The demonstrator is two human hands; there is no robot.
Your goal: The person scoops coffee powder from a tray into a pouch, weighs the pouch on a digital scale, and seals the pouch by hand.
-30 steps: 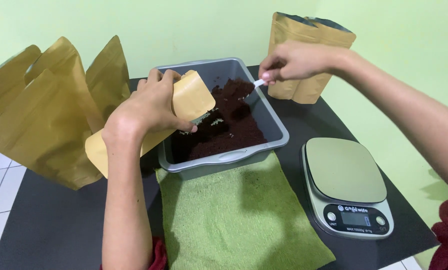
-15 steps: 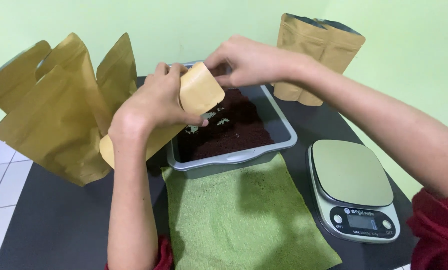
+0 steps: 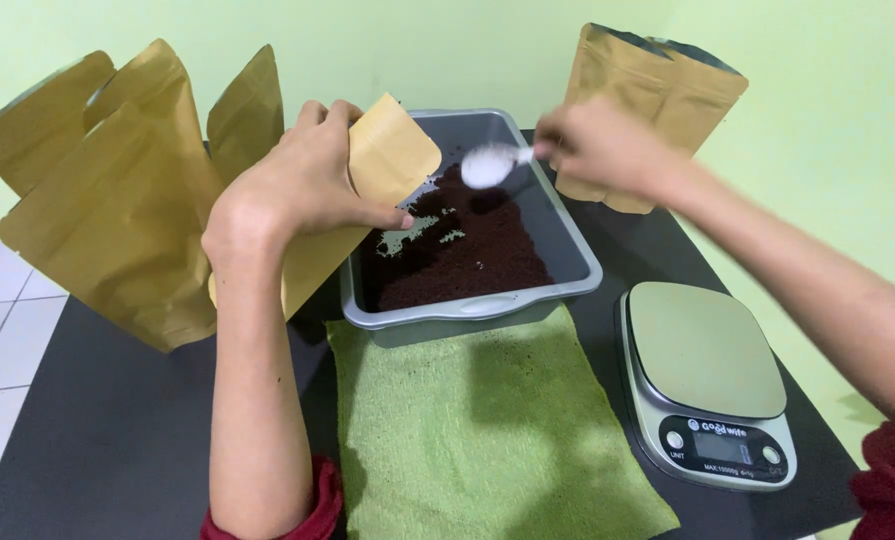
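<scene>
Your left hand grips a tan pouch tilted at the grey tray's left rim, while your right hand's fingers pinch a white spoon above the dark grounds. Upright tan pouches crowd your left elbow, and two more stand behind your right hand. A green cloth lies before the tray, a silver scale to its right.

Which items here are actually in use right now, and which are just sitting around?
In use: kraft pouch in left hand; white spoon in right hand; grey tray of dark grounds.
Lying about: scale, green cloth, standing pouches, pouches at the back right.
</scene>
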